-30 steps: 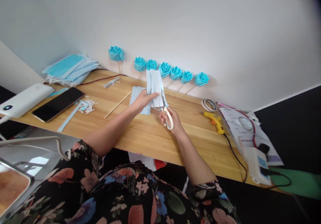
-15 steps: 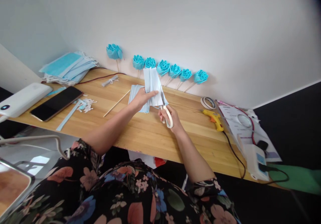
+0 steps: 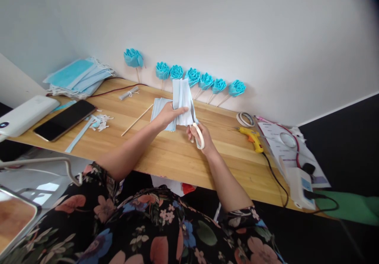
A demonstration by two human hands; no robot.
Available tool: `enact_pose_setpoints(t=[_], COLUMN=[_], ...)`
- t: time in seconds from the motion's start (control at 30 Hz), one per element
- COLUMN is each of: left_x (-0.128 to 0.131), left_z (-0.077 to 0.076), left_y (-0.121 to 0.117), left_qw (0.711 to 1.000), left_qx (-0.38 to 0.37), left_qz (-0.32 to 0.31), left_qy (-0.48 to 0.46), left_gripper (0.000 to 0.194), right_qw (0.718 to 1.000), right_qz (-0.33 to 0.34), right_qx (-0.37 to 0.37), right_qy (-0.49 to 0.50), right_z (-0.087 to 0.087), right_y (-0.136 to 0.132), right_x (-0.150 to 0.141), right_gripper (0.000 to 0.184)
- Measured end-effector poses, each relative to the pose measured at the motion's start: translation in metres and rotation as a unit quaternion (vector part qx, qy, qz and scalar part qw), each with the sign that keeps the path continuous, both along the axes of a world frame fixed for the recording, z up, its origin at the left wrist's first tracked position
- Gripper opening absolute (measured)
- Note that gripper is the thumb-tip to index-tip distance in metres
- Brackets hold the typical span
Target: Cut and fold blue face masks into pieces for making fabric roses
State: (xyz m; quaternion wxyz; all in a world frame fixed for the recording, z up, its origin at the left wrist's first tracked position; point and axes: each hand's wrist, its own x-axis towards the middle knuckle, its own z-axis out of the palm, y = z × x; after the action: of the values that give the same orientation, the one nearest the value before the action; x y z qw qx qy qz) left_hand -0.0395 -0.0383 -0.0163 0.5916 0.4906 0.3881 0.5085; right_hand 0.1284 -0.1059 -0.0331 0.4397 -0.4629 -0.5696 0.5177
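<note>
My left hand (image 3: 169, 115) grips a pleated, pale blue face mask piece (image 3: 181, 94) upright above the table, thumb across its front. My right hand (image 3: 204, 137) is closed round the white handles of a pair of scissors (image 3: 199, 134). The scissor blades lie along the right edge of the held piece; whether they are cutting I cannot tell. More pleated mask pieces (image 3: 161, 104) lie flat on the table just behind my left hand, partly hidden by it. A thin wooden stick (image 3: 137, 120) rests to the left.
Several blue fabric flowers on sticks (image 3: 206, 81) lean against the wall. A stack of masks (image 3: 78, 76), a power bank (image 3: 28, 114), a phone (image 3: 65, 120) and scraps (image 3: 101, 122) are left. Tape rolls (image 3: 245, 119), a yellow glue gun (image 3: 252, 137) and a power strip (image 3: 301, 189) are right.
The held mask piece has shifted slightly to the right and looks more upright. Both hands keep their grip. The whole view has moved a little.
</note>
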Motion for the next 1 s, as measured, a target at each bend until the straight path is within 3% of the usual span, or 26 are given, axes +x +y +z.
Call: enact_pose_setpoints(t=[0.1, 0.23, 0.3, 0.43, 0.73, 0.87, 1.0], left_x=[-0.003, -0.009, -0.011, -0.014, -0.023, -0.02, -0.015], left_z=[0.0, 0.0, 0.001, 0.0, -0.007, -0.005, -0.001], left_y=[0.003, 0.01, 0.013, 0.017, 0.027, 0.024, 0.016], left_qw=[0.999, 0.995, 0.993, 0.991, 0.985, 0.989, 0.993], left_qx=[0.006, 0.0, -0.008, -0.011, -0.012, -0.023, -0.028], left_qz=[0.031, 0.077, 0.094, 0.118, 0.152, 0.134, 0.114], left_qy=[-0.037, -0.067, -0.069, -0.067, -0.08, -0.053, 0.003], left_gripper=[0.048, 0.046, 0.046, 0.045, 0.046, 0.049, 0.052], right_qw=[0.999, 0.997, 0.995, 0.991, 0.972, 0.983, 0.988], right_qz=[0.007, 0.015, 0.027, 0.08, 0.217, 0.173, 0.14], right_qx=[-0.024, -0.07, -0.092, -0.109, -0.084, -0.048, -0.064], right_qy=[0.021, 0.015, 0.005, -0.004, 0.01, 0.043, 0.024], right_z=[-0.001, 0.003, 0.007, 0.017, 0.028, 0.026, 0.023], right_y=[0.003, 0.007, 0.008, 0.005, 0.001, 0.002, 0.001], right_x=[0.0, 0.006, 0.011, 0.02, 0.047, 0.047, 0.037], right_gripper=[0.053, 0.1, 0.109, 0.112, 0.099, 0.099, 0.098])
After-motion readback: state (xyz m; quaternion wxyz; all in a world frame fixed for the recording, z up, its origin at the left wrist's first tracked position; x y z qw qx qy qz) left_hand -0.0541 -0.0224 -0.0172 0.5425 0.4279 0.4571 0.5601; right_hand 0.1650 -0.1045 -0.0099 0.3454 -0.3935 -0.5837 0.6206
